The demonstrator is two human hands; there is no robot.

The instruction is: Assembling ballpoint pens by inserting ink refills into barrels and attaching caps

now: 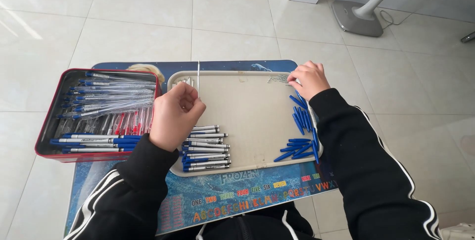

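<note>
Head cam, looking down at a beige tray on a small printed table. My left hand is curled, pinching a thin white ink refill upright over the tray's far-left part. Refill looks slim, straight, pale, w/ most of its length showing above the fingers. Right hand is at the far-right corner, fingertips pressed together on a little heap of small silvery parts; can't tell if one is gripped. To do this bit well, I'd judge: keep the refill vertical, steady, held low, and lift just one small part w/o scattering the rest. Blue caps lie along the right side, assembled pens in a row near-left. Red tin w/ clear barrels sits left of tray.
</note>
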